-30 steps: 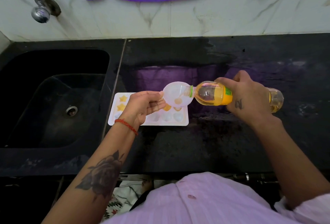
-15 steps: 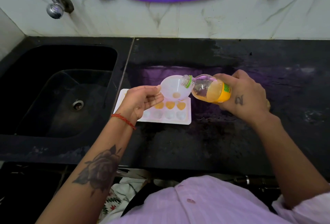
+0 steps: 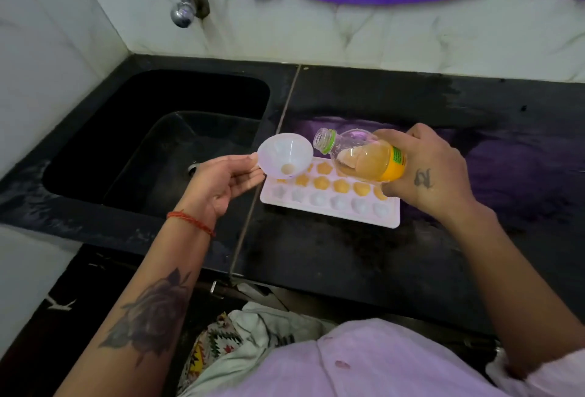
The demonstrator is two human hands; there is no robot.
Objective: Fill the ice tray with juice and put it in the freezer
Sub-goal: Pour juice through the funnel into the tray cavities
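Head view. The ice tray (image 3: 329,206) lies flat on the black surface (image 3: 348,263), just right of the sink (image 3: 158,143). It is a thin white plastic moulding, judged light and somewhat flexible. Once filled, it should be taken by both short ends and kept level, since twisting would spill the cells.

The left hand (image 3: 221,182) pinches the rim of a translucent funnel (image 3: 285,156) with its fingers, holding it above the tray's sink-side end. The right hand (image 3: 424,175) is curled round the juice bottle (image 3: 364,157), which is tilted neck-up toward the funnel with its mouth uncapped, beside the funnel's rim. The bottle is clear plastic, judged light and possibly slippery if wet.

Contents: the bottle holds orange juice in its lower part. In the tray, the two rows farther from the person show orange fill in the visible cells. The nearest row of cells appears white and empty. The funnel shows a small residue at its outlet.
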